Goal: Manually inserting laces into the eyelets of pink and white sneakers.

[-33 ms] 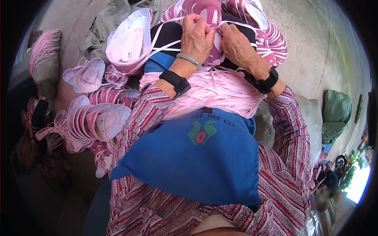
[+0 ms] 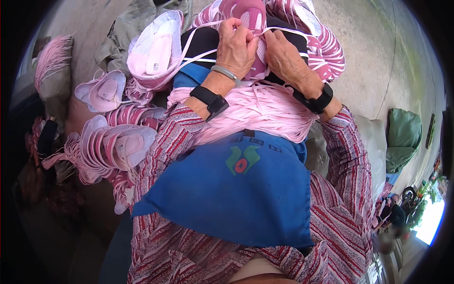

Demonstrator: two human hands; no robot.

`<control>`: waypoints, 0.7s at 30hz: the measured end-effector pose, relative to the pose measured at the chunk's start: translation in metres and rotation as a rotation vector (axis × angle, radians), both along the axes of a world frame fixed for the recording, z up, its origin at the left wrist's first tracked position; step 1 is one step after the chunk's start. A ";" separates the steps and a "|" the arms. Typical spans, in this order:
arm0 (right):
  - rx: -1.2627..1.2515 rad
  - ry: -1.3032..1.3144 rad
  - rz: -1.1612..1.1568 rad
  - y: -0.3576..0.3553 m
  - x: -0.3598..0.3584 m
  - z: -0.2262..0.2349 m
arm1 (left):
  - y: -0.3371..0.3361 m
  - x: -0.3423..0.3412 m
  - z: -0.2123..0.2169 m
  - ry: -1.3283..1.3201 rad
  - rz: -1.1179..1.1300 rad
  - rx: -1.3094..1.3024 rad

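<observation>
Concrete ground lies beyond the blue apron [image 2: 236, 199]. Above it, left hand [image 2: 239, 47] and right hand [image 2: 286, 59] pinch a pink shoe upper [image 2: 250, 19], seemingly threading a lace; light, floppy, best gripped at its edges.

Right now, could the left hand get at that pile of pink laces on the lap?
Probably yes: the left hand works just above the pink laces, nothing lies between them, though it is busy on the pink shoe upper.
</observation>
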State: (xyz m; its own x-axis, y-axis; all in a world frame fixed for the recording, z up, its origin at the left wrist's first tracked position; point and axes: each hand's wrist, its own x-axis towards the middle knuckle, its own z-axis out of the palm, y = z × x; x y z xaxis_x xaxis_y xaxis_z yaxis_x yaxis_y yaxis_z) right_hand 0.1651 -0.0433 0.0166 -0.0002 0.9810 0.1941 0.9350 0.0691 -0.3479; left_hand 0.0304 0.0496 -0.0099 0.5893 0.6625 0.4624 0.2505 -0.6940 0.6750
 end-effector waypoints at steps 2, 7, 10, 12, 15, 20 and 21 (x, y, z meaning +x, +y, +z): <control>-0.035 0.018 0.030 -0.002 0.000 -0.004 | -0.002 -0.006 0.001 0.000 -0.039 -0.039; 0.012 0.182 0.092 0.001 0.012 -0.005 | -0.003 -0.011 0.005 0.095 -0.048 -0.093; 0.008 0.192 0.102 0.007 0.014 -0.001 | -0.002 -0.009 0.009 0.092 -0.048 -0.070; 0.009 0.191 0.089 0.007 0.012 0.002 | -0.002 -0.006 0.010 0.091 -0.003 -0.009; 0.003 0.178 0.066 0.003 0.006 0.006 | -0.005 -0.004 0.010 0.099 0.016 -0.080; -0.057 0.145 -0.004 -0.002 0.000 0.010 | -0.008 0.004 0.014 0.164 0.007 -0.101; -0.084 0.147 -0.024 -0.003 -0.001 0.012 | -0.007 0.003 0.017 0.182 0.014 -0.112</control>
